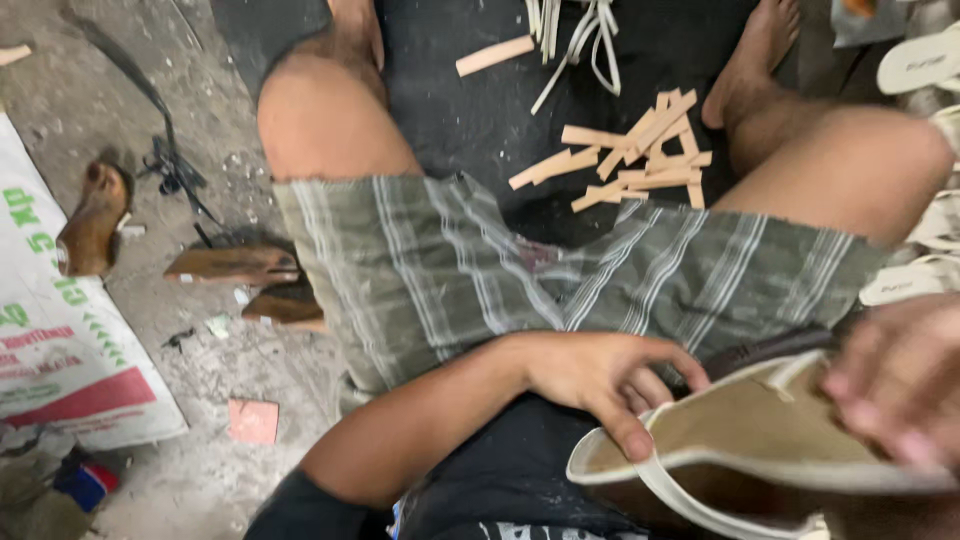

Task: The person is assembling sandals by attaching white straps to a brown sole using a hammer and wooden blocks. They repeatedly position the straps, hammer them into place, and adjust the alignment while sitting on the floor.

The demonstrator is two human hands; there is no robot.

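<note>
I sit on the floor with my knees apart, in green striped shorts. In my lap lies a flat cream shoe sole point(760, 430) with a white rim. My left hand point(610, 378) grips its near left edge, thumb on top of the rim. My right hand point(900, 385), blurred at the frame's right edge, holds the sole's far right end with fingers curled over it.
A black mat point(480, 110) between my legs carries a pile of several small tan wooden strips point(640, 160) and white cord pieces point(580, 40). Brown wooden shoe forms point(235, 265) lie on the concrete floor at left, beside a printed white sack point(60, 340). White soles point(925, 60) stack at right.
</note>
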